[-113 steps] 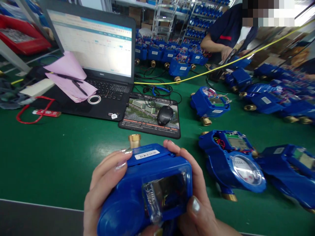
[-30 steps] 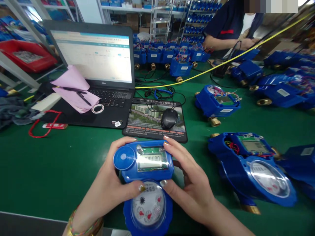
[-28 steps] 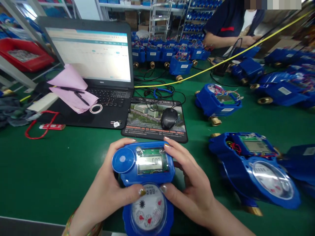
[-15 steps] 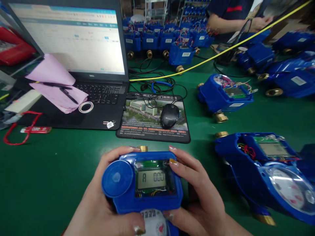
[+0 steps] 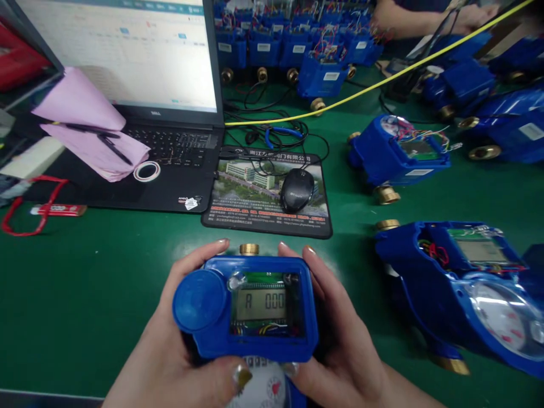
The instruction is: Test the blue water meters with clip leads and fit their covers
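Between both hands is a blue water meter [image 5: 272, 345] with a lit-through clear window, its display [image 5: 260, 305] reading "A 0.00". My left hand [image 5: 178, 345] is closed around its left side, the thumb lying over the round white dial [image 5: 261, 385] at the bottom. On the right side my right hand [image 5: 344, 328] grips the casing, fingers along the far edge and thumb near the dial. A round blue cap [image 5: 199, 300] sits at the meter's upper left, and a brass threaded end [image 5: 249, 249] sticks out behind it.
Ahead lie a mouse [image 5: 297, 190] on a printed mouse pad [image 5: 267, 221] and an open laptop [image 5: 170, 195] with pink papers [image 5: 102, 153]. Uncovered meters [image 5: 459, 283] stand on the right; several more fill the back. A yellow cable [image 5: 361, 103] crosses the green table. Another person's hands [image 5: 471, 17] are at the far right.
My right index finger has moved off the window's upper right corner to the casing's far edge. The view has tipped down slightly. Both hands still hold the meter.
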Demonstrator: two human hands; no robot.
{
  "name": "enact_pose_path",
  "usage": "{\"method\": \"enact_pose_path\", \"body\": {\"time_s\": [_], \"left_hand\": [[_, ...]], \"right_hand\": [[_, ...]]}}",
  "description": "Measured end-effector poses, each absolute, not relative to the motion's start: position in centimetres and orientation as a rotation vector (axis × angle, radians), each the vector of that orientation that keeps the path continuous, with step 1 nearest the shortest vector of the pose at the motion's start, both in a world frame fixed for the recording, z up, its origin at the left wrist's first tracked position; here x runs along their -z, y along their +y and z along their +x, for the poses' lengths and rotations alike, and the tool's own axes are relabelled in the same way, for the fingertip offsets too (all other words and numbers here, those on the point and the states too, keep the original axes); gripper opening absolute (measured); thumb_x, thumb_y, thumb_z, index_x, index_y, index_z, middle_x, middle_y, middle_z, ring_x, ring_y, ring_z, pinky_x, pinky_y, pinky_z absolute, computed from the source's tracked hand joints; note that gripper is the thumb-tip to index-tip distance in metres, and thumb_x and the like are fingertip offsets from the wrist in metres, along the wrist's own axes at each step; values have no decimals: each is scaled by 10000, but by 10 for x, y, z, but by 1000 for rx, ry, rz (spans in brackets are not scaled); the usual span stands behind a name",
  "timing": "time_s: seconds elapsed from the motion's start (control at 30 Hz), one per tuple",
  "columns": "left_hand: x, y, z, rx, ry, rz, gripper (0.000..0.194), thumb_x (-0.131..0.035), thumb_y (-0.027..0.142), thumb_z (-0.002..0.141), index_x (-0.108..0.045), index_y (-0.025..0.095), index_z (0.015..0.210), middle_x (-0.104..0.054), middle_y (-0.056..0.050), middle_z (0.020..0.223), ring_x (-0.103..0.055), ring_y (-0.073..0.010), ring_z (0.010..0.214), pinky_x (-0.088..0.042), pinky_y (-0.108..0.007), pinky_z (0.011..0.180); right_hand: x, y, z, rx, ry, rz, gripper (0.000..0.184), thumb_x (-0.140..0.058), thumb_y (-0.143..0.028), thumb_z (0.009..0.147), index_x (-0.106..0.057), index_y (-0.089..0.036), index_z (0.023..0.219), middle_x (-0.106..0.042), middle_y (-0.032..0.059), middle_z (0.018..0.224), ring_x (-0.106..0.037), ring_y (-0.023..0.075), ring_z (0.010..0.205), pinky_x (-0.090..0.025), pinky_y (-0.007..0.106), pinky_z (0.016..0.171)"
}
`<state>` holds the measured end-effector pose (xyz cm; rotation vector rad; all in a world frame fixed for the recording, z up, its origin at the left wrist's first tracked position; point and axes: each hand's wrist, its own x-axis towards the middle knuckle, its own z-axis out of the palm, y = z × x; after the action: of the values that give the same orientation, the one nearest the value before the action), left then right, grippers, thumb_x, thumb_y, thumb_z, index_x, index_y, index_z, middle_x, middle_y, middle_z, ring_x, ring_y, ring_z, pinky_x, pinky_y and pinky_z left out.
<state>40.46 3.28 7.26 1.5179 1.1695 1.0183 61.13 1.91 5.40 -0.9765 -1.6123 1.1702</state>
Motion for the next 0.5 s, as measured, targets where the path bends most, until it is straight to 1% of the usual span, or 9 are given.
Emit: {"method": "enact_pose_path", "body": {"time_s": [0.03, 0.1, 0.2, 0.3, 0.37, 0.5], "left_hand": [[-73, 31, 404, -1022, 1198, 1509, 729, -749, 407, 779, -396, 246, 1396, -478, -166, 1370, -644, -374, 998, -638, -351, 603], [-74, 28, 405, -1041, 1264, 1503, 733, -748, 403, 769, -398, 264, 1397, -517, -146, 1322, -621, -374, 1044, -632, -365, 671], [-78, 24, 409, -1029, 1306, 1426, 705, -750, 400, 748, -422, 314, 1366, -555, -92, 1267, -639, -320, 1010, -611, -345, 740], [-78, 21, 418, -1016, 1296, 1312, 711, -763, 327, 732, -409, 349, 1348, -589, -44, 1205, -666, -247, 921, -597, -279, 718], [-75, 22, 425, -1087, 1279, 1239, 717, -765, 282, 732, -392, 352, 1341, -601, -23, 1179, -664, -213, 912, -584, -255, 737], [-69, 30, 439, -1329, 1228, 1198, 696, -771, 280, 725, -402, 283, 1316, -567, -45, 1242, -604, -227, 1065, -526, -300, 900]], "right_hand": [[-56, 18, 611, -1251, -1558, -950, 787, -661, -323, 873, -184, -346, 1499, -302, 39, 1525, -378, 247, 1352, -395, 381, 1101], [-58, 17, 609, -1406, -1419, -877, 718, -634, -375, 893, -223, -385, 1481, -308, -4, 1524, -345, 224, 1373, -364, 365, 1122], [-58, 15, 600, -1563, -1196, -786, 596, -544, -476, 928, -285, -380, 1456, -375, -2, 1484, -366, 226, 1361, -367, 391, 1120], [-53, 18, 588, -1552, -985, -794, 526, -476, -530, 941, -351, -349, 1418, -410, 19, 1449, -392, 247, 1338, -340, 442, 1131], [-49, 26, 580, -1535, -899, -803, 497, -462, -525, 945, -369, -348, 1399, -425, 16, 1428, -415, 249, 1313, -331, 463, 1130], [-48, 47, 573, -1464, -931, -727, 418, -453, -485, 954, -432, -328, 1341, -496, 17, 1347, -468, 244, 1253, -331, 476, 1116]]}}
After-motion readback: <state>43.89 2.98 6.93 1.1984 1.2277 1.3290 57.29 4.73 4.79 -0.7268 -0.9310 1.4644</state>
